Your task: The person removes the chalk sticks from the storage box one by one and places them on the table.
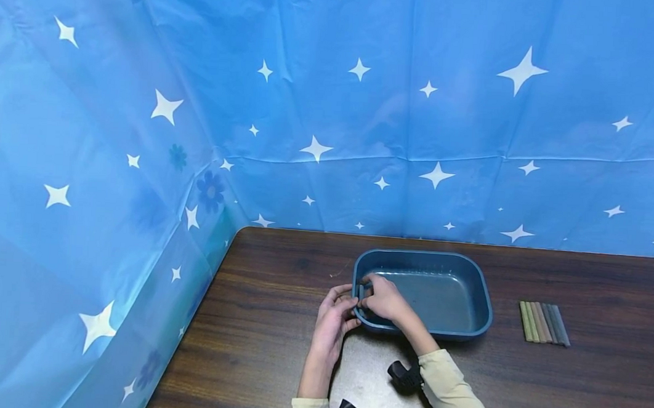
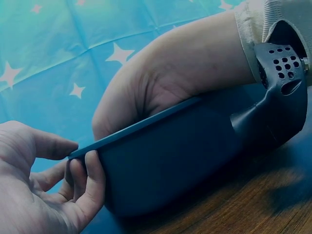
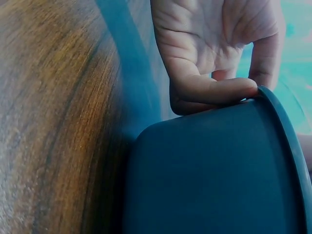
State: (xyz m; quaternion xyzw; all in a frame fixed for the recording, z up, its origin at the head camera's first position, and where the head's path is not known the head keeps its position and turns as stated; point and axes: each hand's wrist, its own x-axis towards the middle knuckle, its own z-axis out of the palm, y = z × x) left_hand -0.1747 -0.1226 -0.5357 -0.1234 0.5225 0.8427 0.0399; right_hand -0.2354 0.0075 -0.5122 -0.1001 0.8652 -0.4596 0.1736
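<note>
A dark blue rectangular basin (image 1: 428, 332) stands on the table. My left hand (image 1: 331, 327) grips its left end, thumb at the rim and fingers against the outer wall, as the left wrist view shows up close. Over the front rim reaches my right hand (image 1: 383, 299), bent down into the basin at that same left end. Its thumb and fingers are curled about a small blue-grey strip (image 1: 362, 291) close along the inner left wall. In the left wrist view the basin wall (image 2: 165, 156) hides the right fingers.
Several thin sticks (image 1: 544, 323), yellow-green, brownish and grey-blue, lie side by side to the right of the basin. The dark wooden table (image 1: 259, 324) meets a blue star-patterned sheet (image 1: 365, 120) at the back and left. A black camera mount (image 1: 405, 377) sits at the right wrist.
</note>
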